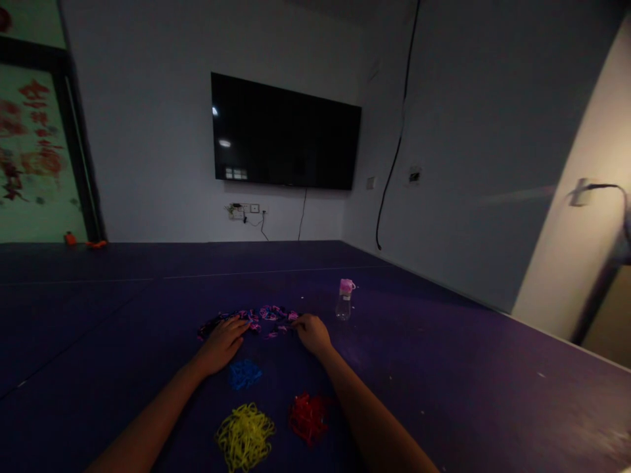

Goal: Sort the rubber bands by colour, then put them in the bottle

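My left hand lies with its fingers spread over the left part of a strung-out pile of pink, blue and black bands. At the pile's right end is my right hand, its fingers curled together at the pink bands; what they hold, if anything, is too small to make out. Nearer to me, between my forearms, sit a small blue heap, a larger yellow heap and a red heap of bands.
A clear bottle with a pink cap stands upright right of my right hand on the purple surface. Small light scraps lie scattered about. Beyond are a wall-mounted television, cables and, far left, orange items.
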The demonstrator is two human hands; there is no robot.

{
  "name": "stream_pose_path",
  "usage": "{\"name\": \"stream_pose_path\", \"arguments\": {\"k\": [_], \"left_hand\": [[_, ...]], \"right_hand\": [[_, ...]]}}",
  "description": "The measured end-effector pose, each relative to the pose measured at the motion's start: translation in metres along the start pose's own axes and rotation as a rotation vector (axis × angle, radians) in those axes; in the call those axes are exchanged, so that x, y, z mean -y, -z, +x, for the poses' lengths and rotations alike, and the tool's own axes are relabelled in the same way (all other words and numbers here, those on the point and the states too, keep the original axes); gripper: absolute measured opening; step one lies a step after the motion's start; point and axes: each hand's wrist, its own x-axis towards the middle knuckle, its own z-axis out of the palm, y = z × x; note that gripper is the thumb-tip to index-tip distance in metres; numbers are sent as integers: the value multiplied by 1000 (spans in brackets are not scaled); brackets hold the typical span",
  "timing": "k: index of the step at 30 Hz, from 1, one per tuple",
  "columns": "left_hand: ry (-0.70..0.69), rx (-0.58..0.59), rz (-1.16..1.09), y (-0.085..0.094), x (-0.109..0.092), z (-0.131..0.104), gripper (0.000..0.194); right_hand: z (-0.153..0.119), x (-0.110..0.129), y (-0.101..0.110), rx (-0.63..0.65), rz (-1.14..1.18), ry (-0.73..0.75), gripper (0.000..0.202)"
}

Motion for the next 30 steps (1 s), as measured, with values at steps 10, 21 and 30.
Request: {"name": "stream_pose_path", "arguments": {"k": [10,21,30], "left_hand": [[203,-222,-276,9,8,2,37],[568,-226,-920,24,4,-8,43],[388,367,-1132,47,-20,-14,49]], "right_hand": [[0,4,0,-3,-8,6,29],[1,3,-1,6,-4,4,30],[1,1,-1,-7,5,27,30]]}}
